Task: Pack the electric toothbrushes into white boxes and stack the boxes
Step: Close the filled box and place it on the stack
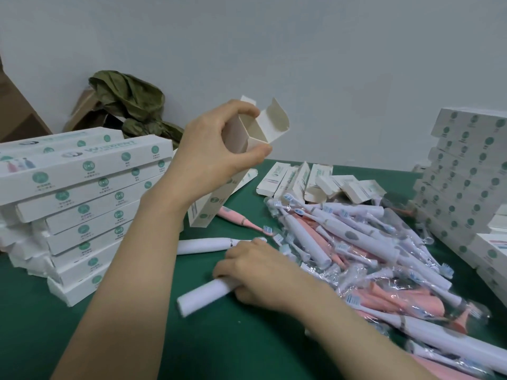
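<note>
Two hands: both show in my feed, bare, with the forearms coming in from the near edge.
Left hand (pixel 216 144): raised above the table, thumb and fingers clamped round the upper end of a white box (pixel 212 204), just below its mouth.
Box: tilted, mouth up and toward the far right, end flaps standing open. Its lower end is down near the table, and I cannot tell whether it touches.
Right hand (pixel 258 272): low, near the centre, fingers curled over a white toothbrush (pixel 203 296) and gripping it.
Held toothbrush: lying on the table, butt end sticking out to the near left of the fingers. I cannot see its head end behind the hand.
Second white brush (pixel 203 246): flat on the table just beyond the right hand, butt end to the left.
Pink brush (pixel 241 221): farther back, partly behind the box's lower end, bristles pointing right.
Heap of toothbrushes (pixel 356 242): white and pink, many in clear wrap, just right of the right hand and running down to the near right edge.
Loose boxes (pixel 296 179): lying every way on the far side of the heap, some with open ends.
Left stack (pixel 82 193): closed white boxes with green round marks, piled flat, left of the left forearm.
Right stack (pixel 461 182): more of the same boxes, piled at the far right.
Table (pixel 137 338): green surface.
Far left corner: a crumpled olive bag (pixel 131 102) beside a brown carton (pixel 82 108), against the pale wall (pixel 274 50).
</note>
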The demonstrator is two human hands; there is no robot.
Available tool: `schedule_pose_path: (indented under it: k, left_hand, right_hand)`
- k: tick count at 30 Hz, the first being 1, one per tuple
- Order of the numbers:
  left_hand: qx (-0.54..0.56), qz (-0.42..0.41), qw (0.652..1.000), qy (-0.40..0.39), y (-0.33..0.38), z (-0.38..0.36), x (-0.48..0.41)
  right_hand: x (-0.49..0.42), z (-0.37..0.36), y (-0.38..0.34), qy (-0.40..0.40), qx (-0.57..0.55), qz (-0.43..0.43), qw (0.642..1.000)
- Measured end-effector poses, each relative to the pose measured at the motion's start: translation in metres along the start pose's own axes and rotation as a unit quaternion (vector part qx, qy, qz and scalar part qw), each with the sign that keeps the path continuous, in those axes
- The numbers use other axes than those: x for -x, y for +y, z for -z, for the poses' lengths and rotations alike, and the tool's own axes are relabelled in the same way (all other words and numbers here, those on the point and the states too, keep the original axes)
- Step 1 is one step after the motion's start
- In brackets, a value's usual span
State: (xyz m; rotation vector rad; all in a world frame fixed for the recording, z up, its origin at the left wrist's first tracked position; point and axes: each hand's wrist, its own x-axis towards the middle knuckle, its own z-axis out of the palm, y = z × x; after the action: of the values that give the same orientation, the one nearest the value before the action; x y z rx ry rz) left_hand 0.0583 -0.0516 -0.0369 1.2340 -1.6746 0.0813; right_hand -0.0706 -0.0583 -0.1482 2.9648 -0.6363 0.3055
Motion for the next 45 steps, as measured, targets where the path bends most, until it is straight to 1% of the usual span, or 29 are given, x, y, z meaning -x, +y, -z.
schedule_pose_path:
  k: [2, 5, 7, 8, 10, 12, 15, 16, 17, 18, 19, 20, 23, 25, 28, 30, 31, 32, 34, 35, 36, 38, 39, 40, 41, 43, 44, 45]
  left_hand:
    - [-0.005, 0.001, 1.0, 0.002, 0.0, 0.0, 0.0]
    - [-0.002, 0.014, 1.0, 0.013, 0.0, -0.001, 0.001]
    - [0.007, 0.024, 0.999, 0.027, -0.001, -0.003, 0.004]
    - [0.004, 0.027, 0.999, 0.037, -0.002, -0.004, 0.005]
    - [-0.013, 0.042, 0.998, 0.048, -0.003, -0.007, 0.003]
    - [-0.035, 0.057, 0.997, 0.027, -0.005, -0.01, 0.001]
    - [-0.069, 0.064, 0.994, -0.058, -0.01, -0.014, 0.0]
    - [-0.082, 0.061, 0.991, -0.092, -0.012, -0.016, 0.0]
    - [-0.092, 0.057, 0.987, -0.121, -0.014, -0.018, 0.001]
    - [-0.095, 0.054, 0.984, -0.142, -0.014, -0.02, 0.002]
    - [-0.09, 0.053, 0.983, -0.154, -0.014, -0.022, 0.003]
    - [-0.079, 0.054, 0.983, -0.157, -0.013, -0.024, 0.003]
    - [-0.051, 0.051, 0.985, -0.156, -0.006, -0.028, 0.004]
    - [-0.048, 0.046, 0.985, -0.158, -0.002, -0.03, 0.004]
    - [-0.049, 0.036, 0.985, -0.159, 0.001, -0.033, 0.003]
    - [-0.055, 0.031, 0.985, -0.159, 0.001, -0.035, 0.004]
    - [-0.06, 0.03, 0.985, -0.162, 0.001, -0.035, 0.005]
    - [-0.063, 0.03, 0.983, -0.167, 0.0, -0.036, 0.005]
    - [-0.062, 0.034, 0.982, -0.175, -0.001, -0.036, 0.006]
    - [-0.058, 0.038, 0.982, -0.173, -0.002, -0.036, 0.005]
    - [-0.054, 0.04, 0.984, -0.167, -0.001, -0.036, 0.005]
    - [-0.043, 0.034, 0.987, -0.153, 0.002, -0.036, 0.004]
    - [-0.034, 0.028, 0.988, -0.146, 0.004, -0.036, 0.003]
    - [-0.021, 0.025, 0.99, -0.137, 0.007, -0.034, 0.002]
    - [-0.01, 0.024, 0.991, -0.129, 0.01, -0.033, 0.002]
    - [-0.014, 0.021, 0.992, -0.127, 0.012, -0.029, 0.0]
    - [-0.024, 0.019, 0.991, -0.132, 0.012, -0.028, 0.001]
    - [-0.033, 0.02, 0.99, -0.136, 0.011, -0.027, 0.001]
  right_hand:
    - [0.002, 0.001, 0.014, 0.01, -0.026, -0.043, 0.999]
    - [0.01, 0.018, 0.03, 0.064, -0.091, -0.079, 0.991]
    - [0.02, 0.039, 0.039, 0.108, -0.166, -0.101, 0.975]
    - [0.027, 0.052, 0.044, 0.138, -0.217, -0.114, 0.96]
    - [0.043, 0.08, 0.054, 0.208, -0.331, -0.133, 0.911]
    - [0.055, 0.106, 0.058, 0.296, -0.424, -0.13, 0.846]
    - [0.06, 0.127, 0.06, 0.447, -0.522, -0.124, 0.715]
    - [0.059, 0.13, 0.058, 0.483, -0.541, -0.128, 0.677]
    - [0.057, 0.13, 0.057, 0.51, -0.55, -0.136, 0.647]
    - [0.055, 0.13, 0.055, 0.529, -0.552, -0.15, 0.627]
    - [0.052, 0.128, 0.054, 0.539, -0.549, -0.168, 0.616]
    - [0.049, 0.125, 0.052, 0.544, -0.543, -0.187, 0.612]
    - [0.039, 0.112, 0.049, 0.541, -0.529, -0.225, 0.614]
    - [0.034, 0.106, 0.047, 0.531, -0.517, -0.24, 0.627]
    - [0.028, 0.098, 0.045, 0.496, -0.496, -0.264, 0.662]
    - [0.025, 0.094, 0.043, 0.459, -0.461, -0.291, 0.701]
    - [0.024, 0.093, 0.043, 0.452, -0.445, -0.303, 0.712]
    - [0.025, 0.093, 0.043, 0.457, -0.431, -0.312, 0.713]
    - [0.028, 0.093, 0.045, 0.495, -0.413, -0.309, 0.699]
    - [0.03, 0.094, 0.046, 0.516, -0.407, -0.295, 0.693]
    - [0.031, 0.095, 0.047, 0.535, -0.389, -0.277, 0.697]
    - [0.03, 0.094, 0.047, 0.554, -0.331, -0.25, 0.722]
    - [0.027, 0.093, 0.047, 0.551, -0.302, -0.24, 0.74]
    - [0.024, 0.093, 0.046, 0.537, -0.265, -0.231, 0.767]
    - [0.022, 0.093, 0.044, 0.516, -0.22, -0.222, 0.797]
    - [0.019, 0.09, 0.042, 0.447, -0.147, -0.208, 0.858]
    - [0.019, 0.089, 0.043, 0.41, -0.142, -0.203, 0.878]
    - [0.022, 0.089, 0.044, 0.389, -0.159, -0.205, 0.884]
